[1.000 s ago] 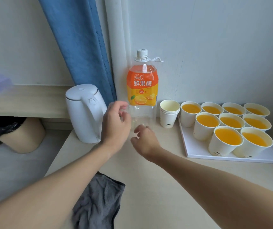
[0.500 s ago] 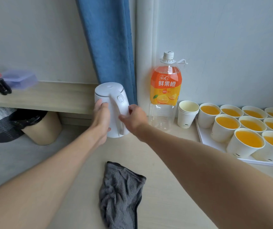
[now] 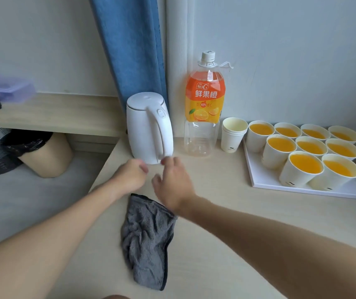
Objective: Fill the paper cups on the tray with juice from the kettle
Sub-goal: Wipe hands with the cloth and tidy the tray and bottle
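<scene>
Both hands hold nothing: the left hand [image 3: 130, 176] is loosely curled and the right hand [image 3: 173, 184] relaxed, just before the upright kettle [image 3: 146, 130]. The cups [image 3: 305, 164] on the tray [image 3: 265, 178] look full, so pulling clear should avoid nudging the kettle.

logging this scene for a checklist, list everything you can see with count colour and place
paper cups: 9, white, filled with orange juice, on the tray
tray: 1, white, right side of the table
spare cups: 1 stack, white, empty, between bottle and tray
bottle: 1, clear with orange label, looks empty, by the wall
kettle: 1, white, left of the bottle
cloth: 1, grey, crumpled on the table
curtain: 1, blue, behind the kettle
box: 1, purple, on the left shelf
left hand: before the kettle base, holds nothing
right hand: beside it, fingers spread, holds nothing
</scene>
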Tool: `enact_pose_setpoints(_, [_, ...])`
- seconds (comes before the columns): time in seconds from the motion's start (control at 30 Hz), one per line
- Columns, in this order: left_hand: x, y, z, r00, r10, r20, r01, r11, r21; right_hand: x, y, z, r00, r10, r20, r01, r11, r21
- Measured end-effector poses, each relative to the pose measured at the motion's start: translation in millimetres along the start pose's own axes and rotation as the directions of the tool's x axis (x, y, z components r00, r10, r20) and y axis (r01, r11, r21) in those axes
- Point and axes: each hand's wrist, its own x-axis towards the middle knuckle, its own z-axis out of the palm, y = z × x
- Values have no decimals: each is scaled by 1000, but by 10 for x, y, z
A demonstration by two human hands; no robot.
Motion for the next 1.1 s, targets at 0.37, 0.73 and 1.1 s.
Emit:
enact_pose_setpoints(0.37, [-439,-245,405,950,259,173,-275,959,72,-348,532,536,939,69,338,72,919,-388])
enact_pose_setpoints(0.73, [-156,662,1222,870,261,418,-472,687,553,164,1572,-177,925,328,191,-206,856,-475])
enact_pose_setpoints(1.1, [-749,680,1325,845,238,479,-521,569,636,-488,1560,-296,941,282,187,-169,871,-462])
